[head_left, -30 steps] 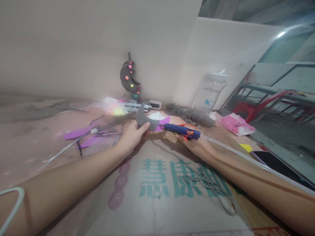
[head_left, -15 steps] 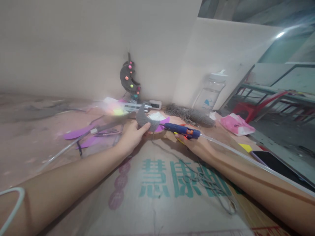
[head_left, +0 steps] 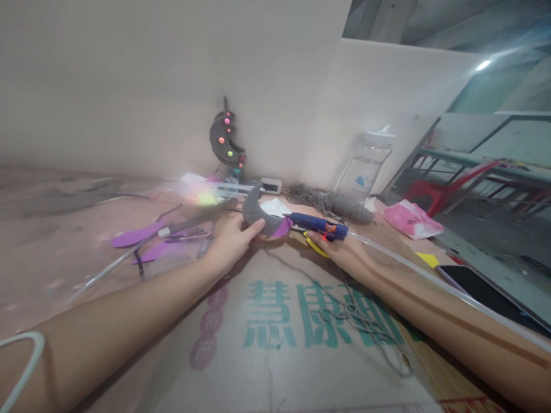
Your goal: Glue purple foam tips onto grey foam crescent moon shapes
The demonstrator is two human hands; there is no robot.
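My left hand (head_left: 236,233) pinches a crescent moon wrapped in grey yarn (head_left: 258,215), thumb on its near face. Purple backing (head_left: 282,228) shows uncovered at the crescent's right end. A blue hot glue gun (head_left: 317,223) is in my right hand (head_left: 340,246), its nozzle pointing left at that purple end. Whether the nozzle touches the crescent, I cannot tell. A clear glue stick (head_left: 400,263) runs out of the gun's back over my right forearm. Yellow handles (head_left: 316,246), perhaps of scissors or pliers, show below the gun by my right fingers. A grey yarn strand (head_left: 297,269) trails from the crescent.
A finished grey crescent with coloured balls (head_left: 221,143) hangs on the wall. Behind my hands lie a grey yarn bundle (head_left: 327,201) and a small digital timer (head_left: 271,185). A water bottle (head_left: 365,163) stands right of them. Purple pieces (head_left: 138,234) lie left; a phone (head_left: 486,292) lies right.
The glue gun's nozzle has lifted slightly and drawn back from the purple end. The crescent has shifted a little right and down; more of the yellow handles shows.
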